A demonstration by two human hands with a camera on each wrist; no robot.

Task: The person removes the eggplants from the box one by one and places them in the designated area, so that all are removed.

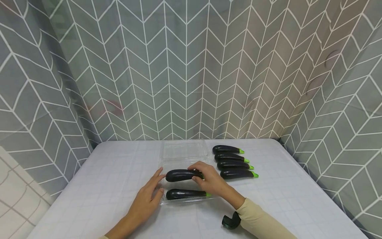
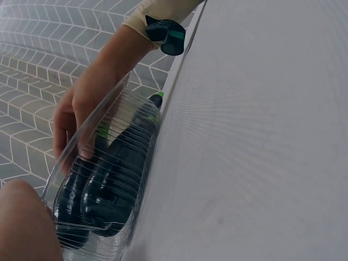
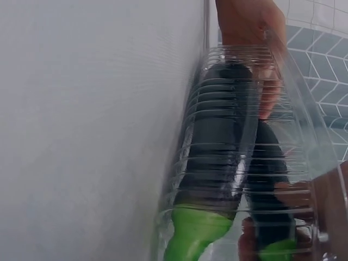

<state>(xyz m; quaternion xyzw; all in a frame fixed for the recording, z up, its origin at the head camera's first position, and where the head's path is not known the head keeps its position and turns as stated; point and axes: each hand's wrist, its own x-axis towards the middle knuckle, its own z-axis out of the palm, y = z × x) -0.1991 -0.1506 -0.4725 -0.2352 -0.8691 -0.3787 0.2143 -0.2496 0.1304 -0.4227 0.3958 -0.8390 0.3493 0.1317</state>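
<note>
My right hand [image 1: 212, 179] grips a dark eggplant [image 1: 179, 175] near its stem end, fingers on the far side and thumb on the near side. That eggplant is held over the clear plastic clamshell box [image 1: 191, 200]. A second eggplant [image 1: 185, 194] lies in the box along its near wall, green stem to the right. My left hand [image 1: 146, 199] is at the box's left edge, fingers extended and thumb spread, fingertips right by the held eggplant's round end. In the right wrist view, both eggplants show through the ribbed wall.
Several eggplants [image 1: 235, 165] lie in a column right of the box, green stems to the right. The box's clear lid [image 1: 185, 150] is folded back towards the curtain [image 1: 185, 66]. A black curved strap piece [image 1: 231, 220] is by the right sleeve, over the white table [image 1: 98, 186].
</note>
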